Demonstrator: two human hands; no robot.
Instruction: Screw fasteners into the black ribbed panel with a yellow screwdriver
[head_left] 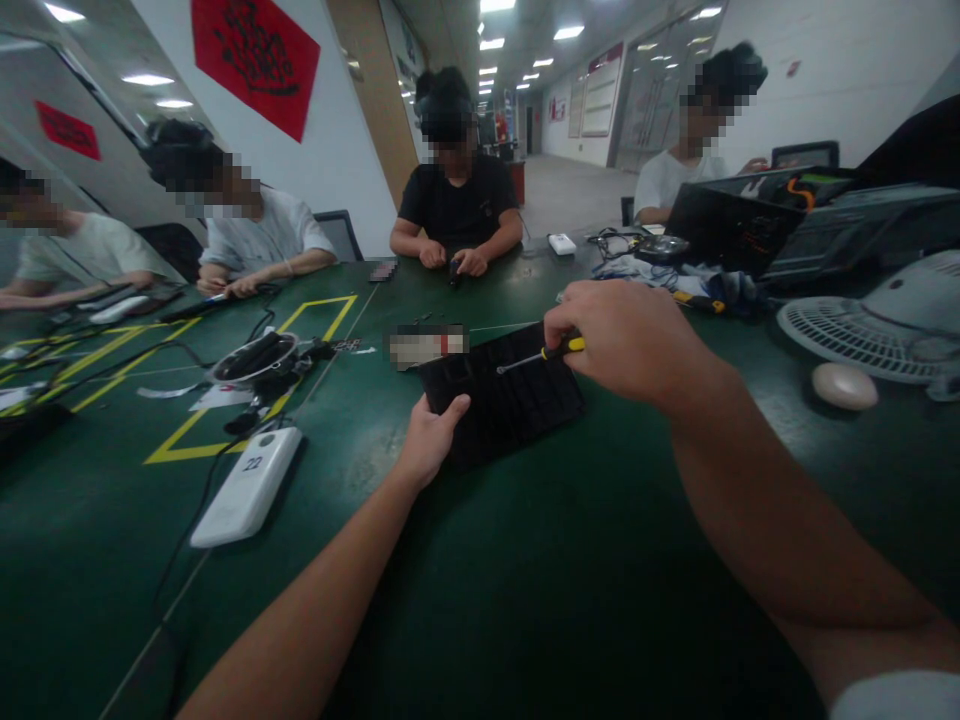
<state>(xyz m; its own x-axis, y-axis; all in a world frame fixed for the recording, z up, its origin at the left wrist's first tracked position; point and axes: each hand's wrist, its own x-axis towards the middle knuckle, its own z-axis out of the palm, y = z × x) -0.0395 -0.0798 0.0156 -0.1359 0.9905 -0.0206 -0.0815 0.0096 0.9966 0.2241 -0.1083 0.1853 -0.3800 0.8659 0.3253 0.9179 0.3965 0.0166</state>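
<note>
My left hand [433,440] is closed on the near left edge of a flat black panel [525,405], its thumb lying on top. The panel is tilted, and its surface is too dark to show much detail. In my right hand [630,335] is a screwdriver [523,360] with a yellow and black handle, pinched by the fingers. Its metal shaft points left over the panel, ending in a small round bright spot; whether the tip touches the panel I cannot tell. Just beyond the panel lies a pale, partly blurred-out item [427,345] with a red band.
To the left lie a white power bank [251,485] marked 22, cables and a round metal-rimmed part [255,360]. A white fan [862,320], a pale oval object [845,386] and a dark case [735,225] stand right. Several people sit around the green table [600,600].
</note>
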